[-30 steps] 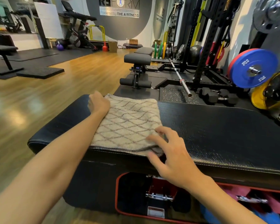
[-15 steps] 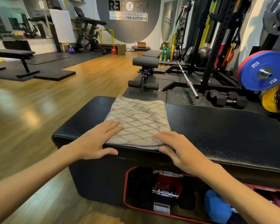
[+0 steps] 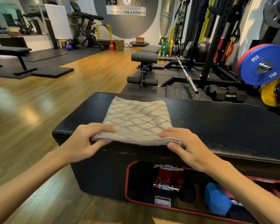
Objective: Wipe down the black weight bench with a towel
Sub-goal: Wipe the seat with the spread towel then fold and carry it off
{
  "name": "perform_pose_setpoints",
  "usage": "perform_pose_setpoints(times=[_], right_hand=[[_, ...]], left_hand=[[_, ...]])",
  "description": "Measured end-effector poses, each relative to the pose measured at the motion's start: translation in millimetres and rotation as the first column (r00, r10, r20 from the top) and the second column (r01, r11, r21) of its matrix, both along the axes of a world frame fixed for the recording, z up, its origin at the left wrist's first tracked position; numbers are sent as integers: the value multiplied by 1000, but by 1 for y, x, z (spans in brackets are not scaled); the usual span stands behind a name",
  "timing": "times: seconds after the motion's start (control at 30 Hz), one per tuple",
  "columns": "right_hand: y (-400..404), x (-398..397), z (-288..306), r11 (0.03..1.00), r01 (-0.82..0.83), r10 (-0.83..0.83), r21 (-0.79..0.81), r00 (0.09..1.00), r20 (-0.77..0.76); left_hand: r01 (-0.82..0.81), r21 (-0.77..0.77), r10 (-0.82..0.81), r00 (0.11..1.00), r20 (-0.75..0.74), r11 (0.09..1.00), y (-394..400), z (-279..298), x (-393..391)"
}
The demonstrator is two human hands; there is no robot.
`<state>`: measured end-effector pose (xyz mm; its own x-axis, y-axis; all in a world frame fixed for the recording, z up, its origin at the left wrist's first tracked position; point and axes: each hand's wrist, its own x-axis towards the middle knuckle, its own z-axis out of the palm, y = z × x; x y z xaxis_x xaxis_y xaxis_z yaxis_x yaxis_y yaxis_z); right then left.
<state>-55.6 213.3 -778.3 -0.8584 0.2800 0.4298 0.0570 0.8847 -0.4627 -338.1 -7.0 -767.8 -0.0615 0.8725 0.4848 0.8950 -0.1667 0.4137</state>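
Centre of frame: black worktop [image 3: 217, 126], padded, running off to the right.
Towel [image 3: 137, 120]: beige with a grey diamond pattern, flat on the worktop's left end, its near edge at the worktop's front edge.
Left hand [image 3: 82, 143]: pinches the towel's near left corner, fingers above, thumb beneath.
Right hand [image 3: 187, 146]: pinches the near right corner likewise.
Lower right: blue dumbbell [image 3: 217, 198] in the red-rimmed opening under the worktop.

Bench top [image 3: 217, 123] right of towel [image 3: 137, 120] lies bare.
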Motion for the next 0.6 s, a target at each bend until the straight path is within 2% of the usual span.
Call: perform_pose_setpoints(times=[0.07, 0.1, 0.13, 0.2, 0.27, 0.3, 0.33, 0.37, 0.43, 0.47, 0.53, 0.6], right_hand=[[8, -2, -4, 987, -13, -12, 157, 988, 154], [11, -6, -6, 974, -14, -32, 226, 979, 202], [14, -11, -7, 974, -6, -37, 225, 982, 186], [17, -15, -2, 995, 15, -16, 94, 1000, 11], [14, -19, 9, 980, 45, -71, -192, 988, -134], [13, -22, 15, 951, 77, -126, -299, 981, -150], [13, -27, 20, 925, 107, -175, -364, 971, -160], [12, -35, 26, 903, 144, -229, -405, 959, -170], [18, -59, 36, 828, 214, -363, -519, 909, -204], [21, -72, 42, 770, 246, -432, -588, 879, -199], [35, -99, 48, 654, 346, -566, -673, 814, -131], [48, -118, 50, 605, 507, -654, -613, 756, -20]], left_hand=[[-27, -62, 24, 999, -46, 998, -1, -4, -9], [-35, -89, 33, 999, -19, 995, -1, -5, -12], [-47, -92, 51, 998, 40, 995, -1, -3, -13], [-70, -47, 78, 981, 179, 996, 0, 7, -6], [-125, 70, 98, 946, 310, 990, 5, 21, 5], [-181, 122, 123, 918, 378, 976, 11, 27, 9], [-240, 145, 144, 865, 480, 960, 22, 34, 9], [-290, 138, 148, 775, 614, 947, 37, 39, 7], [-378, 19, 204, 539, 817, 925, 75, 44, -8], [-423, -42, 267, 489, 831, 905, 94, 46, -17], [-521, -129, 442, 536, 719, 843, 128, 49, -30], [-586, -205, 586, 589, 557, 784, 151, 47, -36]])
